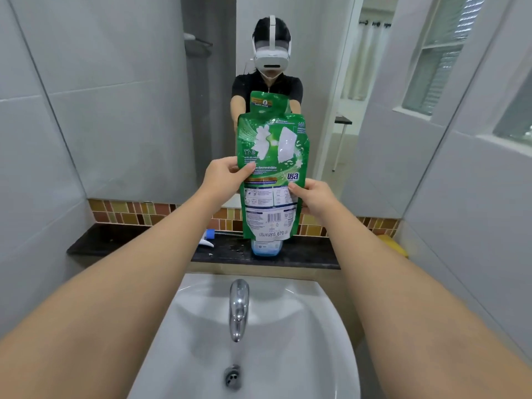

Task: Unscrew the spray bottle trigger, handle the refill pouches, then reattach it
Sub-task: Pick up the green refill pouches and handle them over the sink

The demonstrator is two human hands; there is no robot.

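A green refill pouch (pixel 270 168) is held upside down above the dark shelf, its printed back facing me. My left hand (pixel 227 175) pinches its left edge and my right hand (pixel 315 197) grips its right edge lower down. Straight below the pouch stands the spray bottle (pixel 265 249) with blue liquid; only its lower body shows and its neck is hidden behind the pouch. The white and blue trigger head (pixel 207 239) lies on the shelf to the bottle's left.
The black shelf (pixel 121 243) runs under a wall mirror (pixel 144 82) that reflects the person and the pouch. A white sink (pixel 302 326) with a chrome tap (pixel 239 306) sits below my arms. A yellow object (pixel 395 244) lies at the shelf's right end.
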